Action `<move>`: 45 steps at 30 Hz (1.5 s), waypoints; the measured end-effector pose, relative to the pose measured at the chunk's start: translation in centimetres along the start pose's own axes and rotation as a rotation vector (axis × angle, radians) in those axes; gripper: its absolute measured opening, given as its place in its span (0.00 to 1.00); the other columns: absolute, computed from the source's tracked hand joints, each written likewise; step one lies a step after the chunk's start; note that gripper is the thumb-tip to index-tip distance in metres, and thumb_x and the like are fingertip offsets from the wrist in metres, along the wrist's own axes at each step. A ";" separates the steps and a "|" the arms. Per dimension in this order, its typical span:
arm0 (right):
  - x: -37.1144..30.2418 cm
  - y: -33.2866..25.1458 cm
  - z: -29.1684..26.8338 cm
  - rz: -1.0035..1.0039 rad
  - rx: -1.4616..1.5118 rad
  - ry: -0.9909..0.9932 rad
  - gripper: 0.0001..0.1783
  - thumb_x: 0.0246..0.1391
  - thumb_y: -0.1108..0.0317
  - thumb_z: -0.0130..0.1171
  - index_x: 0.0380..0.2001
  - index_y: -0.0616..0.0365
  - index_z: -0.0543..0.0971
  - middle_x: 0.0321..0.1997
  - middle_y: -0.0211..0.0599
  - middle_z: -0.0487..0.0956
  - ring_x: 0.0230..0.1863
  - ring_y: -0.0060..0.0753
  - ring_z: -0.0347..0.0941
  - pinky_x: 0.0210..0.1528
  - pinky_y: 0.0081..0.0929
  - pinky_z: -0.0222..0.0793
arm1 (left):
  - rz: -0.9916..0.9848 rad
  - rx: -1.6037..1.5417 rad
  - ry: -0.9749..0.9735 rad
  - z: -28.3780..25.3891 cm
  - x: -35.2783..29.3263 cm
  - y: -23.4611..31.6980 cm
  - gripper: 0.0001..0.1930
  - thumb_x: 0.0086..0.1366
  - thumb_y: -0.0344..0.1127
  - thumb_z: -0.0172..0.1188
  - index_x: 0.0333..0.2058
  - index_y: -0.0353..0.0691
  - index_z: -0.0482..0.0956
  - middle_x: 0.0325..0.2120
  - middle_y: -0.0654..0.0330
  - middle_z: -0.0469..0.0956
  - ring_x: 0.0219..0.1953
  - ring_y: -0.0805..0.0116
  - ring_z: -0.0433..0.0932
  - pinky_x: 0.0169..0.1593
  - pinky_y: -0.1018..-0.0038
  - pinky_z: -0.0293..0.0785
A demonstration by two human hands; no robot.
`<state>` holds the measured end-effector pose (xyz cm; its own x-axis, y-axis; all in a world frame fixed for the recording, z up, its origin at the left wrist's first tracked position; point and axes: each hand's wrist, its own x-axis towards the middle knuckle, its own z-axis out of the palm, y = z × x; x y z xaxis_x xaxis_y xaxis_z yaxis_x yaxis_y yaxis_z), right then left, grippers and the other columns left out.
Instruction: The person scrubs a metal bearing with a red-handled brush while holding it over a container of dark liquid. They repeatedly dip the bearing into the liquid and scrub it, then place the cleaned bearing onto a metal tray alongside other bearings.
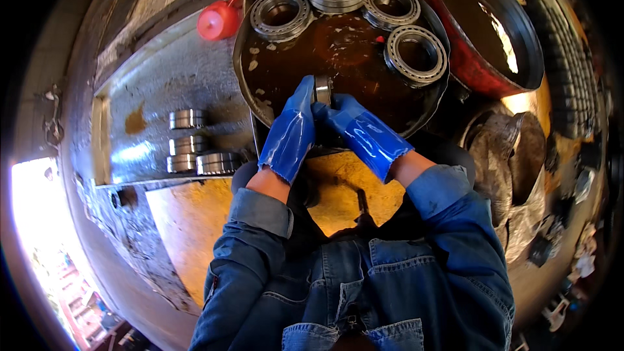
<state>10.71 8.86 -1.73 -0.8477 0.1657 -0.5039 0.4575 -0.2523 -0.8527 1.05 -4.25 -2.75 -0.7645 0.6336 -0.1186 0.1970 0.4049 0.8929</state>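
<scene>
A small steel bearing is gripped between my two blue-gloved hands over the near side of a round tub of dark, oily liquid. My left hand is closed against the bearing's left side, fingers pointing forward. Curled at its right and lower side is my right hand; its fingertips are partly hidden. Larger bearings rest around the tub's far and right side: one at the left, a stack at the back, and two on the right, the nearer one close to the rim.
Left of the tub lies a metal tray with several shiny bearings near its front edge. A red dipper-like vessel with a handle sits by the tub's rim. At the right stand a red drum of dark liquid and a dirty, crumpled sack.
</scene>
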 end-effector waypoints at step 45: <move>-12.1 -8.1 4.3 0.029 -0.793 0.468 0.33 0.62 0.44 0.60 0.53 0.65 0.77 0.49 0.49 0.80 0.52 0.41 0.74 0.58 0.39 0.69 | 0.300 -0.865 -0.306 6.4 -0.5 0.1 0.22 0.68 0.34 0.68 0.58 0.35 0.77 0.50 0.52 0.82 0.53 0.61 0.81 0.61 0.65 0.74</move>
<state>16.10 4.82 11.80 -0.7171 0.5818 -0.3836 0.6734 0.4368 -0.5964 5.35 -0.31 -5.34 -0.5388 0.8256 0.1676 -0.2558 -0.3499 0.9012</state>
